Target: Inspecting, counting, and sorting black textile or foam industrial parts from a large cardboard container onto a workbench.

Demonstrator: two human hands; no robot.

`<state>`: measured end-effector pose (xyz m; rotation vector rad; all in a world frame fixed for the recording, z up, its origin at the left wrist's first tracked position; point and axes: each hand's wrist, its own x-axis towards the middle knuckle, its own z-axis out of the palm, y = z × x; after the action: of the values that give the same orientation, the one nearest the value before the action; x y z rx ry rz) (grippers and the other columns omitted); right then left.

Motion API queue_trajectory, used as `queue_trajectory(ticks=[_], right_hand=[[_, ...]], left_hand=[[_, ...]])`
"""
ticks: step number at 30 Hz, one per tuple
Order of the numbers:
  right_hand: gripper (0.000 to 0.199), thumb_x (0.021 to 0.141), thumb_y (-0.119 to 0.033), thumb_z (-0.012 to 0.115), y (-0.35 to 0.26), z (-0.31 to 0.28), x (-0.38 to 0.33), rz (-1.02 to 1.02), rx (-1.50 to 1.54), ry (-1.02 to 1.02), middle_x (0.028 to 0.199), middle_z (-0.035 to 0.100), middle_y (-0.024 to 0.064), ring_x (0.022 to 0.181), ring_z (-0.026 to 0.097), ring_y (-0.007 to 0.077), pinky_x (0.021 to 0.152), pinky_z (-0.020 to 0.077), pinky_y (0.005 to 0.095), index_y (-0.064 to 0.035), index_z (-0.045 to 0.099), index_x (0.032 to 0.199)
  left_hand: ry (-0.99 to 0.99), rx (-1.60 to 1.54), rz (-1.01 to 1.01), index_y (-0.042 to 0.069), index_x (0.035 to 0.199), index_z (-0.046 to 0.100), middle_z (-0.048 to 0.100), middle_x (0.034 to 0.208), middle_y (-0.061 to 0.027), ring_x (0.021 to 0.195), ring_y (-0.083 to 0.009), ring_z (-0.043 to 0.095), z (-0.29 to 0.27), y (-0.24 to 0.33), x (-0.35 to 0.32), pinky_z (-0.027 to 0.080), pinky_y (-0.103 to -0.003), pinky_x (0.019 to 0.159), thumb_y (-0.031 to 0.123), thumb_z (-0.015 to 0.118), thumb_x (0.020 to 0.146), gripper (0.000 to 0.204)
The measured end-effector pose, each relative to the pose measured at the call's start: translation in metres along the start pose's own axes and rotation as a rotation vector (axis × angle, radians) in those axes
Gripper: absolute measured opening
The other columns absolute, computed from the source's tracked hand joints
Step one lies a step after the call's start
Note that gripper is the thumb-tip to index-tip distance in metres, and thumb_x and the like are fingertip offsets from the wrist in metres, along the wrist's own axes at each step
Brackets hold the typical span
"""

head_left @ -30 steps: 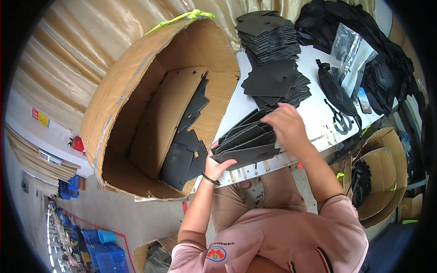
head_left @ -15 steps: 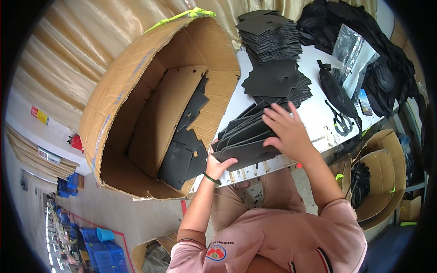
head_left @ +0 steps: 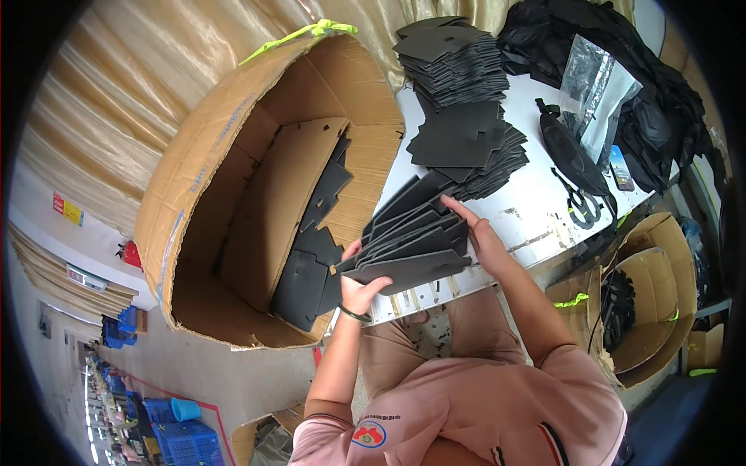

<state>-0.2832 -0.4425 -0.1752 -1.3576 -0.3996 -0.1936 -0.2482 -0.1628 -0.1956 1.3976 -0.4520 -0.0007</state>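
Note:
A loose fanned bunch of thin black cut sheets (head_left: pixel 416 268) stands on edge over the near side of the white table (head_left: pixel 528 221). My left hand (head_left: pixel 361 291) grips its left end, with the thumb on the near sheet and the fingers behind. My right hand (head_left: pixel 480 237) is closed against the right ends of the sheets, its index finger reaching along their far side. Just beyond lies a spread pile of matching black sheets (head_left: pixel 458 136), and a taller stack (head_left: pixel 454 62) rises behind it.
A large tipped cardboard box (head_left: pixel 373 101) with black sheets inside stands at the left. To the right lie scissors (head_left: pixel 579 203), a black pouch (head_left: pixel 571 151), a phone (head_left: pixel 621 168), a clear plastic bag (head_left: pixel 594 93) and black fabric (head_left: pixel 660 109). Another carton (head_left: pixel 668 311) sits below right.
My right hand has come from spread over the sheets to closed against their right ends. The bunch has shifted left and toward me, apart from the pile behind.

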Motion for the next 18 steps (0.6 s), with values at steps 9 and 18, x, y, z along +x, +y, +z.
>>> queue_trajectory(ticks=[9,18], right_hand=[[0.039,0.096,-0.014,0.049,0.057,-0.032,0.011,0.338,0.117,0.56,0.127,0.054,0.0107,0.108,0.052,0.0175,0.092,0.0416,0.0301,-0.0072,0.046,0.133],[0.043,0.091,-0.008,0.055,0.091,-0.026,0.037,0.327,0.071,0.268,0.113,0.061,0.0094,0.102,0.056,0.0139,0.088,0.0433,0.027,-0.0068,0.044,0.133]], left_hand=[[-0.068,0.153,-0.016,-0.003,0.125,0.045,0.061,0.111,-0.0105,0.102,-0.0172,0.058,-0.005,0.008,0.005,0.046,-0.031,0.092,0.012,0.088,0.061,0.079],[0.071,-0.004,-0.062,-0.003,0.114,0.054,0.063,0.106,-0.0092,0.094,-0.0178,0.061,-0.02,0.007,0.009,0.049,-0.032,0.085,0.001,0.081,0.064,0.056]])
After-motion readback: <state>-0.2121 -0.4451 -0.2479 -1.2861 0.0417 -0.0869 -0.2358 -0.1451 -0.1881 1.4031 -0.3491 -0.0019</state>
